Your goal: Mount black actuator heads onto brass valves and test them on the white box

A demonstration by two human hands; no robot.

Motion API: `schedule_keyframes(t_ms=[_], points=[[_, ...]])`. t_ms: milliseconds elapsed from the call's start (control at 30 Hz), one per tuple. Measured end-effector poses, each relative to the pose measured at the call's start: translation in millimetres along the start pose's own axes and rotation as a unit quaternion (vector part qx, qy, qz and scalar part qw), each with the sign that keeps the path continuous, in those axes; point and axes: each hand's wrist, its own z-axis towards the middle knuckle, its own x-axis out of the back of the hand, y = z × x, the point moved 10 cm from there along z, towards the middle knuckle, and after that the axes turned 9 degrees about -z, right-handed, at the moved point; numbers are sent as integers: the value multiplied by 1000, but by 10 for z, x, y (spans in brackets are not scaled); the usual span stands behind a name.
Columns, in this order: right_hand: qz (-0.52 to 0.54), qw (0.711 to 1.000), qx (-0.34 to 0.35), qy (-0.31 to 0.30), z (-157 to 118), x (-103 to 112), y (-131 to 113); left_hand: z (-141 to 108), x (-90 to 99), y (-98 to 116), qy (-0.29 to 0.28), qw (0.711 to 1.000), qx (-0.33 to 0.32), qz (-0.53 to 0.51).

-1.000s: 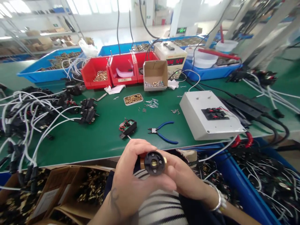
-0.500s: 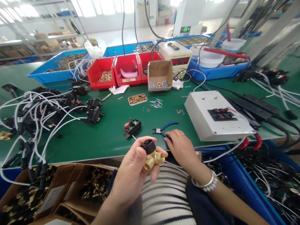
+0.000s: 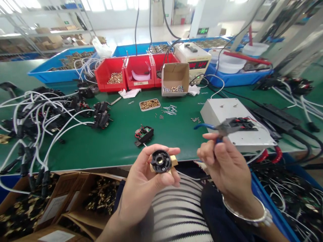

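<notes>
My left hand (image 3: 146, 178) grips a brass valve body (image 3: 174, 161) with a round black plastic cap (image 3: 161, 160); the cap's face is tilted up toward me. In my right hand (image 3: 227, 161) I hold blue-handled pliers (image 3: 224, 127), raised off the bench to the right of the valve and partly smeared by motion. One blue handle sticks out to the left above my fingers. Just beyond my left hand a small black module with a green circuit board (image 3: 144, 133) and red wires lies on the green bench (image 3: 121, 141).
A grey box (image 3: 227, 124) with switches stands at the right. Black parts with white cables (image 3: 50, 114) heap up at the left. Clips (image 3: 170, 110), screws (image 3: 195, 120) and a tray of brass pieces (image 3: 149, 104) lie mid-bench. Behind are red bins (image 3: 111, 74) and a cardboard box (image 3: 175, 79).
My right hand has picked the pliers up from the bench and moved right with them. My left hand has turned the valve so that the cap's face shows more toward me.
</notes>
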Motion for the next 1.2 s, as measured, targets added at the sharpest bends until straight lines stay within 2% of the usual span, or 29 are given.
schedule_keyframes(t_ms=[100, 167, 267, 333, 467, 633, 733, 800, 900, 1033, 1133, 1200], points=[[113, 987, 20, -110, -136, -258, -264, -13, 24, -8, 16, 1000, 2, 26], [116, 981, 23, -152, -211, -346, -336, -26, 42, -21, 30, 999, 6, 45], [6, 989, 56, -137, -294, -330, -354, -29, 18, -44, 24, 999, 11, 42], [-71, 986, 53, -143, -352, -362, -305, -18, -7, -59, 13, 999, 16, 24], [-151, 976, 54, -150, -396, -439, -283, -5, -4, -78, 7, 1000, 21, 15], [-250, 955, 95, -131, -345, -481, -385, -38, 76, -33, 32, 994, -3, 101], [-263, 951, 96, -133, -342, -506, -413, -46, 68, 31, 48, 986, -21, 157], [-225, 962, 56, -143, -344, -527, -358, -44, 38, 88, 56, 980, -40, 188], [-129, 973, -57, -184, -382, -611, -155, -63, -7, 163, 63, 964, -77, 245], [-14, 959, -175, -223, -475, -710, 57, -127, -14, 236, 66, 926, -140, 346], [34, 943, -229, -241, -543, -746, 133, -175, -42, 331, 63, 887, -216, 404], [47, 934, -255, -245, -575, -751, 160, -189, -95, 379, 44, 872, -255, 415]])
